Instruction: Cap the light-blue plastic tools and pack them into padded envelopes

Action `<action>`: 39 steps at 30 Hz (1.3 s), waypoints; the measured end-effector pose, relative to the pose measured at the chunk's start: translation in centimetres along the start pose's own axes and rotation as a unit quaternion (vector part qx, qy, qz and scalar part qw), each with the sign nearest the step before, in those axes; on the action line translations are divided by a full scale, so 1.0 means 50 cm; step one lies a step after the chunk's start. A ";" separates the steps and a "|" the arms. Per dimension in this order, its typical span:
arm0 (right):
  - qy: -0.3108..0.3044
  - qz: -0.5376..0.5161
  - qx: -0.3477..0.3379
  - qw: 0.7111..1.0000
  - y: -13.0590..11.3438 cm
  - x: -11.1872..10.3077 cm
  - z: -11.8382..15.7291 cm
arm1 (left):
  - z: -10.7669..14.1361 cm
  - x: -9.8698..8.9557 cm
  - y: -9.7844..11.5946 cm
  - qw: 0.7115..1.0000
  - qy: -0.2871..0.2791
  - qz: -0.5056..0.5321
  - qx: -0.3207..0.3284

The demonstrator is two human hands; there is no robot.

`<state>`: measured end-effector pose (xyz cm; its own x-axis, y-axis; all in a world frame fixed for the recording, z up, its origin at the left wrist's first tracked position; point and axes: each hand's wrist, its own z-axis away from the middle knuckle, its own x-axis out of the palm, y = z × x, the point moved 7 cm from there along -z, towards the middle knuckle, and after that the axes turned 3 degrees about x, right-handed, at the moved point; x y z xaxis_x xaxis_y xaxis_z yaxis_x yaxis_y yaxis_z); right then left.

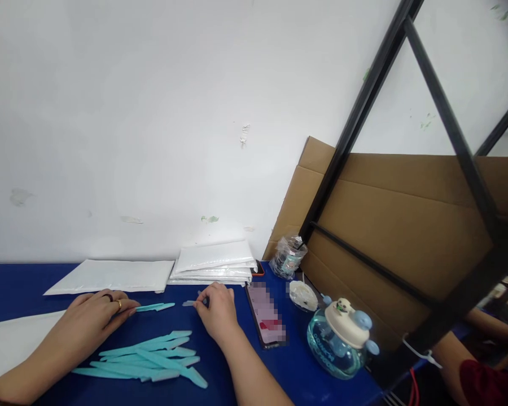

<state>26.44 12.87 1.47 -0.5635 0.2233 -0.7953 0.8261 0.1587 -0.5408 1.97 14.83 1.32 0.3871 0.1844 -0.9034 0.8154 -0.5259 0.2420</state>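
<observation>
My left hand point(99, 316), with rings on its fingers, pinches the end of a thin turquoise stick-like tool point(156, 307) whose pale tip points right. My right hand point(215, 310) has its thumb and index finger together on a small translucent piece point(189, 303), just right of that tool's tip; the two do not touch. Below and between the hands, several more turquoise tools point(152, 358) lie in a loose pile on the blue table point(211, 389).
White padded envelopes point(110, 275) lie by the wall, with a stack point(214, 262) beside them. Rightward are a phone point(266, 316), a plastic-wrapped cup point(288, 256), a round white item point(303, 295) and a bottle point(338, 338). A black metal frame point(364, 90) and a person's arm point(452, 355) stand beyond.
</observation>
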 end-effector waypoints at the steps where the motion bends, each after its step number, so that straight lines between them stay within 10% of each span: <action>1: -0.003 0.013 0.008 1.000 0.004 0.001 -0.001 | 0.001 0.000 0.001 1.000 0.000 -0.012 0.001; 15: -0.173 -0.063 -0.045 0.982 -0.049 0.033 0.051 | 0.043 0.033 0.087 0.974 -0.174 0.144 -0.020; 29: -0.024 -0.014 -0.043 0.999 -0.016 -0.025 0.013 | 0.016 -0.032 0.021 0.999 -0.025 -0.013 -0.038; 39: -0.217 -0.057 -0.090 0.970 -0.069 0.040 0.070 | 0.052 0.005 0.106 0.984 -0.144 0.101 0.015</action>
<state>22.47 9.41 0.80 -0.5639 -0.2256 -0.7944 0.7216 0.3331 -0.6069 5.27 9.95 1.45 0.3984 -0.1663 -0.9020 0.7195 -0.5533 0.4198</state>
